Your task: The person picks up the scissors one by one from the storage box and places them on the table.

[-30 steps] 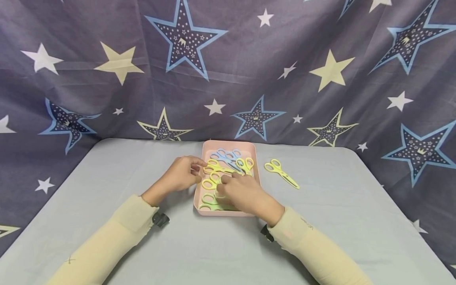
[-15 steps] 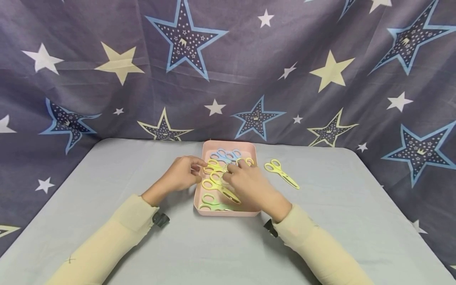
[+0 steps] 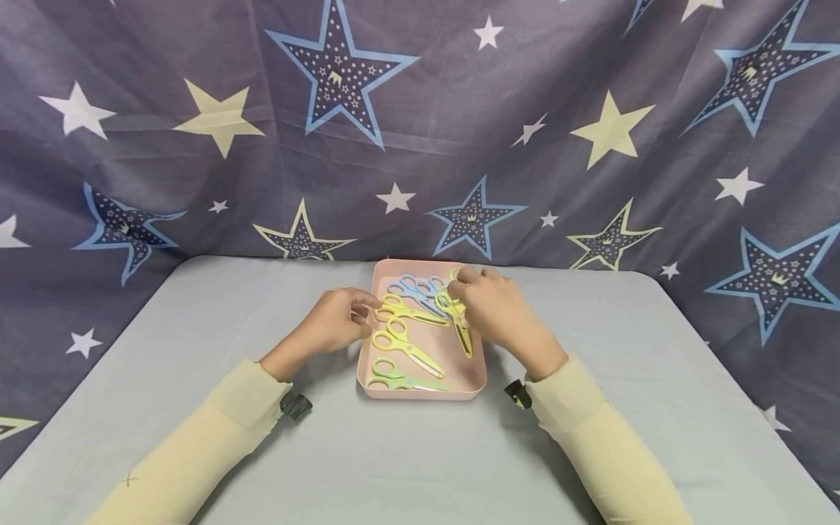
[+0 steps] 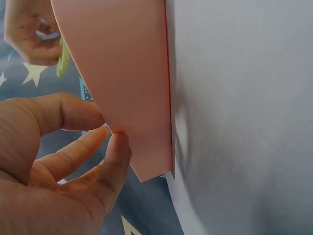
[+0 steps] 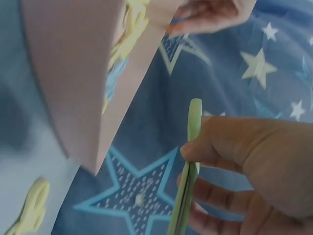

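My right hand (image 3: 495, 306) pinches a pair of green scissors (image 5: 183, 198) between thumb and fingers, over the right side of the pink tray (image 3: 453, 368). My left hand (image 3: 335, 317) rests its fingertips at the tray's left rim; in the left wrist view one fingertip lies against the outer wall. Inside the tray, blue scissors (image 3: 408, 283) lie at the far end, with yellow scissors (image 3: 410, 310) just nearer. More yellow scissors (image 3: 415, 351) and green scissors (image 3: 397, 375) lie toward the near end. At the right, yellow scissors (image 3: 464, 341) are partly covered by my right hand.
Another pair of yellow scissors (image 5: 32, 210) lies on the table outside the tray, hidden behind my right hand in the head view. The grey cloth-covered table (image 3: 407, 459) ends at a star-patterned curtain (image 3: 538, 87) just beyond the tray.
My right hand has moved up and to the right, from the tray's near middle to its right side, with the green scissors. It now covers the loose yellow scissors. My left hand stays put.
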A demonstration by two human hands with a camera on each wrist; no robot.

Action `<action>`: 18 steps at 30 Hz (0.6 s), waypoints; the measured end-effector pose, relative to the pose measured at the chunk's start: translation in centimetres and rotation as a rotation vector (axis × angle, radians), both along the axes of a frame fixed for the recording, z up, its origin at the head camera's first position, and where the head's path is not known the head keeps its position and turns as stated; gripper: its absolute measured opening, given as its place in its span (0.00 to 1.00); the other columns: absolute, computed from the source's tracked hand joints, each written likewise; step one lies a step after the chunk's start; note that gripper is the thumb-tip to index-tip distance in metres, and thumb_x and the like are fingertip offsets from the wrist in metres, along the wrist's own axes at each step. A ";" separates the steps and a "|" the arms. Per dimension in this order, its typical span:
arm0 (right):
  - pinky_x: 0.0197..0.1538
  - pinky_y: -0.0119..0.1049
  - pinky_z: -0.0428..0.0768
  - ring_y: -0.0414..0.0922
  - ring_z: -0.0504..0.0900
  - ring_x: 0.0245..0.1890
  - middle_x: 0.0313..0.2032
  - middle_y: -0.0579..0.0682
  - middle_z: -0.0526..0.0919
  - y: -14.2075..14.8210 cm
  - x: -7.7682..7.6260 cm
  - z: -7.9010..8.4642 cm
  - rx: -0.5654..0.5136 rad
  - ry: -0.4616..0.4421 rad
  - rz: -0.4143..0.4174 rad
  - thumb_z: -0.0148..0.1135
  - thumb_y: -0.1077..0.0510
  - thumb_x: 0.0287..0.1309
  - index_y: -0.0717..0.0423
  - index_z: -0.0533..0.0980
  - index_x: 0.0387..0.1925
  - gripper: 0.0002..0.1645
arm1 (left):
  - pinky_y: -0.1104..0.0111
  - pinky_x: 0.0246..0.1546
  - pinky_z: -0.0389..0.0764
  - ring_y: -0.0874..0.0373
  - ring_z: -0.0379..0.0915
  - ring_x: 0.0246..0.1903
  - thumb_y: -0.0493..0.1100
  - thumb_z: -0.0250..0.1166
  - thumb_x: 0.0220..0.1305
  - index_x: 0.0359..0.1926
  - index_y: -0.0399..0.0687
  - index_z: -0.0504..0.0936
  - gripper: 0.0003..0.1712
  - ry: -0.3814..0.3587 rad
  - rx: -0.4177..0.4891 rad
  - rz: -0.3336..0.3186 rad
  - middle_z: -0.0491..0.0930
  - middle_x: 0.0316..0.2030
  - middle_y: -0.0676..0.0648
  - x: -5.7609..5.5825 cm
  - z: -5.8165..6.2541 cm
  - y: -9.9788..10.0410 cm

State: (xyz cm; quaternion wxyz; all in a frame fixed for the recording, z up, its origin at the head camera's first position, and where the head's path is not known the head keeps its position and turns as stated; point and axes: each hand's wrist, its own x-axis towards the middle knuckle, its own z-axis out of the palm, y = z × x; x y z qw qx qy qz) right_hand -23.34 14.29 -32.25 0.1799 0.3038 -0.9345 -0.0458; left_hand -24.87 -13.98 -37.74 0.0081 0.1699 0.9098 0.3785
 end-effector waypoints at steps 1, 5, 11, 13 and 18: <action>0.27 0.44 0.82 0.52 0.79 0.35 0.44 0.48 0.82 0.4 -0.3 0.0 -0.018 -0.014 -0.009 0.68 0.70 0.50 0.49 0.85 0.43 0.19 | 0.55 0.48 0.85 0.49 0.83 0.45 0.31 0.69 0.51 0.54 0.39 0.86 0.25 -0.001 -0.002 0.001 0.85 0.46 0.40 0.0 0.0 0.0; 0.34 0.47 0.84 0.54 0.80 0.38 0.45 0.49 0.84 1.9 -1.8 -0.1 -0.072 -0.078 -0.034 0.65 0.71 0.48 0.50 0.86 0.45 0.22 | 0.55 0.48 0.85 0.48 0.83 0.46 0.31 0.69 0.51 0.54 0.40 0.86 0.26 -0.010 -0.006 0.011 0.85 0.47 0.40 0.1 0.1 0.0; 0.46 0.50 0.83 0.56 0.82 0.40 0.43 0.53 0.83 4.9 -3.7 -0.4 -0.118 -0.159 -0.025 0.62 0.73 0.44 0.56 0.85 0.43 0.23 | 0.56 0.48 0.85 0.48 0.83 0.46 0.30 0.69 0.51 0.54 0.39 0.86 0.25 -0.012 0.012 0.006 0.85 0.46 0.40 0.1 0.2 0.0; 0.45 0.50 0.83 0.56 0.83 0.39 0.42 0.53 0.83 5.9 -4.1 -0.7 -0.131 -0.187 -0.029 0.62 0.73 0.43 0.56 0.85 0.42 0.22 | 0.56 0.47 0.85 0.48 0.83 0.46 0.29 0.69 0.51 0.54 0.39 0.86 0.25 -0.011 0.015 0.003 0.85 0.46 0.39 0.1 0.1 0.0; 0.43 0.51 0.84 0.55 0.83 0.40 0.43 0.54 0.83 8.4 -4.9 -1.3 -0.126 -0.259 -0.065 0.60 0.74 0.44 0.57 0.85 0.43 0.24 | 0.56 0.48 0.85 0.47 0.82 0.47 0.29 0.68 0.51 0.54 0.39 0.86 0.25 -0.011 0.007 0.003 0.85 0.47 0.39 0.0 0.0 0.1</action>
